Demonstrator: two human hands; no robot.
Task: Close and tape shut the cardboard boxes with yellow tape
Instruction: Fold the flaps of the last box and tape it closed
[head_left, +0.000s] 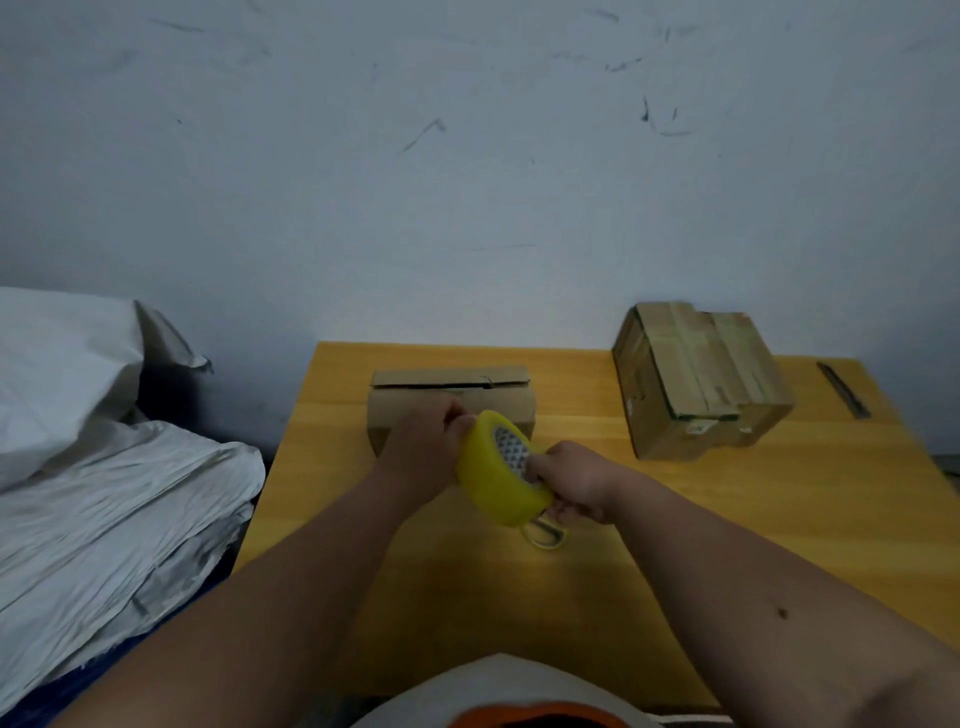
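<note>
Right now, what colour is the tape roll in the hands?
Yellow tape roll, with a grey-white patterned core; the head view shows it well.

wooden table (675, 519) | white sacks (104, 467) — left | scuffed wall (467, 156)

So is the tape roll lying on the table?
No, both hands, left and right, hold the tape roll above the table.

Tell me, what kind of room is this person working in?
Probably a small packing or storage room, though I can't be sure. There is a yellow wooden table against a scuffed bare wall, cardboard boxes being taped shut, and big white sacks piled beside the table.
</note>
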